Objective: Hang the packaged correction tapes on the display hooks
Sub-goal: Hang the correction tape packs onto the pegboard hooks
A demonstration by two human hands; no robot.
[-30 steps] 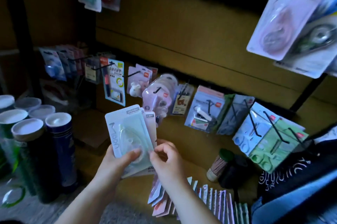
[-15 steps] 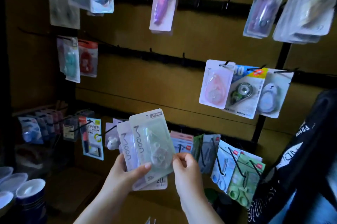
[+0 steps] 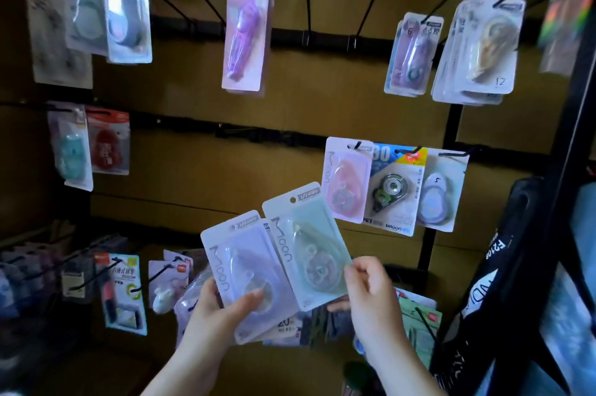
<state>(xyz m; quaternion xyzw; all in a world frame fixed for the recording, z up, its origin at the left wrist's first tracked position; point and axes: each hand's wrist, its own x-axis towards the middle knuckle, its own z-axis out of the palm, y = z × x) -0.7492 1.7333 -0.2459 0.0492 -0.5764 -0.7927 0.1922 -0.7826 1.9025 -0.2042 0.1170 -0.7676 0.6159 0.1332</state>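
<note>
Two hands, both holding: left hand (image 3: pixel 222 308) fingers (image 3: pixel 251 297) curl round a fanned stack of packs, thumb pressed on the front lilac correction tape pack (image 3: pixel 245 266). Right hand (image 3: pixel 371 292) fingers (image 3: pixel 353 269) pinch the lower right edge of the green correction tape pack (image 3: pixel 309 244), which is tilted and overlaps the lilac one's right side. Both packs are low centre before the brown display board (image 3: pixel 193 169), just below-left of a pink pack (image 3: pixel 346 179) hanging on the middle row beside a blue-yellow pack (image 3: pixel 395 189); the upper rail's display hooks (image 3: pixel 307 2) stick out right of a purple pack (image 3: pixel 246 37).
</note>
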